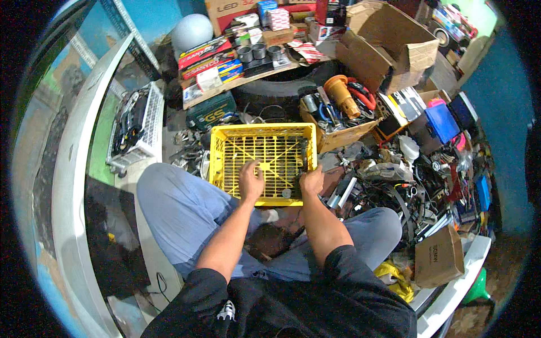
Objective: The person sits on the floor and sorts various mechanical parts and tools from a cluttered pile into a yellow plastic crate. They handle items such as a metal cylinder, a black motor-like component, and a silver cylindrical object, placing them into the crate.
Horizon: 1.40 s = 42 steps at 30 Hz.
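A yellow plastic crate (214, 164) with a slotted bottom sits in front of my crossed legs. My right hand (312, 181) is closed around its right rim near the front corner. Over the near part of the crate hovers my left hand (252, 183), thumb and fingers curved apart, with nothing visible between them. A small round grey piece (286, 193) lies on the crate floor near the front wall. Some dark, slender items (303, 152) lie along the right inner side; what they are cannot be made out.
Beyond the crate, a board (253, 79) on a tyre (274, 86) carries boxes and metal cylinders. A cardboard box of tools (346, 134) stands behind right. Loose parts (393, 190) crowd the right. At left are a white basket (154, 114) and a long white panel (69, 169).
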Motion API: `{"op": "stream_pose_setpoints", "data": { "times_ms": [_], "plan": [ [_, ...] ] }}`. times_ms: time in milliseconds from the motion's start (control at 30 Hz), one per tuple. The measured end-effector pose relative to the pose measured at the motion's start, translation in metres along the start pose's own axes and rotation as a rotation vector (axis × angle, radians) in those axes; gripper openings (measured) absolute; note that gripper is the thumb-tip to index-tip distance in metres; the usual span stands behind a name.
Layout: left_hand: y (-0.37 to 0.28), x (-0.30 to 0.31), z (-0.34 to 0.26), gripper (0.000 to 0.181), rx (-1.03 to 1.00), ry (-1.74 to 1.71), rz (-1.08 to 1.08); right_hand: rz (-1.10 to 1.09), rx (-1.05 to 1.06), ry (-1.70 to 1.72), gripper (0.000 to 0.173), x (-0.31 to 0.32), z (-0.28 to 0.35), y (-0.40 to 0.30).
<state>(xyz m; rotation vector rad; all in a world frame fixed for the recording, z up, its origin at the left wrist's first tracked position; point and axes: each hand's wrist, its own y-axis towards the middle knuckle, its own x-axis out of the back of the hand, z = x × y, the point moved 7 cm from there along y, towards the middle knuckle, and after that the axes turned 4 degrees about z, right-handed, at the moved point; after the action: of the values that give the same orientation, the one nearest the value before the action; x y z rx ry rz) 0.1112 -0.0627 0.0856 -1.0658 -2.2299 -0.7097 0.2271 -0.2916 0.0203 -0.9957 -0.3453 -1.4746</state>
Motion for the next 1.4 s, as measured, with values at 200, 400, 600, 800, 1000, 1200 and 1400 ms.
{"op": "stream_pose_setpoints", "data": {
  "times_ms": [200,400,600,800,1000,1200,1400],
  "plan": [
    [0.005,0.094,0.046,0.029,0.257,0.339,-0.517,-0.034,0.025,0.017,0.051,-0.006,-0.001,0.005],
    [-0.015,0.066,0.099,0.068,0.721,0.191,-0.136,0.027,0.02,0.072,0.044,0.001,-0.006,0.008],
    [0.014,0.041,0.152,0.085,0.686,0.001,-0.074,-0.038,0.331,0.099,0.039,-0.007,-0.009,0.055],
    [0.03,0.062,0.208,0.054,0.712,-0.136,-0.021,0.047,0.286,0.108,0.03,-0.036,-0.023,0.085],
    [0.041,0.119,0.142,0.055,0.664,0.017,-0.124,0.169,0.205,0.281,0.026,-0.007,-0.036,0.046],
    [0.035,0.1,0.138,0.079,0.733,0.186,0.189,0.267,0.074,0.285,0.029,0.011,-0.075,0.04],
    [-0.008,0.058,0.182,0.086,0.904,0.181,0.431,0.272,0.079,-0.073,0.033,0.055,-0.048,-0.034]
  ]
}}
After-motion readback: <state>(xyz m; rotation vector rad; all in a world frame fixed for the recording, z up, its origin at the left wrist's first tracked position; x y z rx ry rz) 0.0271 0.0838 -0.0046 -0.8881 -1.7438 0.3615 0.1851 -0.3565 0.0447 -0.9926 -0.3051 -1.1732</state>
